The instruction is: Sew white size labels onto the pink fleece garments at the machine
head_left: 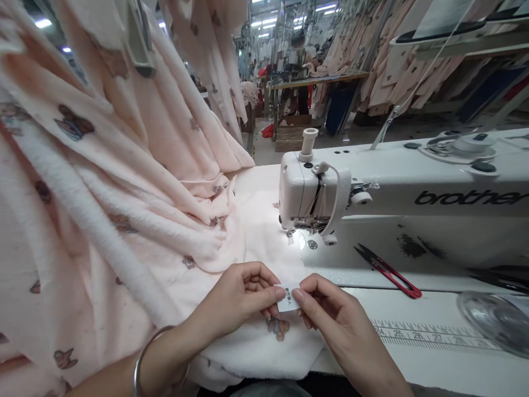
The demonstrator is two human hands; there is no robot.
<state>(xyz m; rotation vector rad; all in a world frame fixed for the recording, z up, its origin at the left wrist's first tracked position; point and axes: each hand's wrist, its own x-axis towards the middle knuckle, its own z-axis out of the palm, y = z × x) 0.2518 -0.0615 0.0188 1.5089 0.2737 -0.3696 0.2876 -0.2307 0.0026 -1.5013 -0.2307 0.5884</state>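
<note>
A small white label (288, 303) with dark printed characters is pinched between my two hands, over the pale pink fleece fabric (264, 242). My left hand (252, 292) grips its left edge between thumb and fingers. At the label's right side, my right hand (330, 306) holds it the same way. The fleece has printed bear figures; it spreads under my hands and runs up in folds to the left. Just beyond my hands stands the head of a white sewing machine (303, 190), its lamp lighting the needle area.
Red-handled thread snips (390, 271) lie on the machine bed, right of the needle. A measuring scale (430, 335) runs along the table edge beside a clear round dish (494, 320). Dark scissors (502, 278) lie at far right. Pink garments (397, 71) hang behind.
</note>
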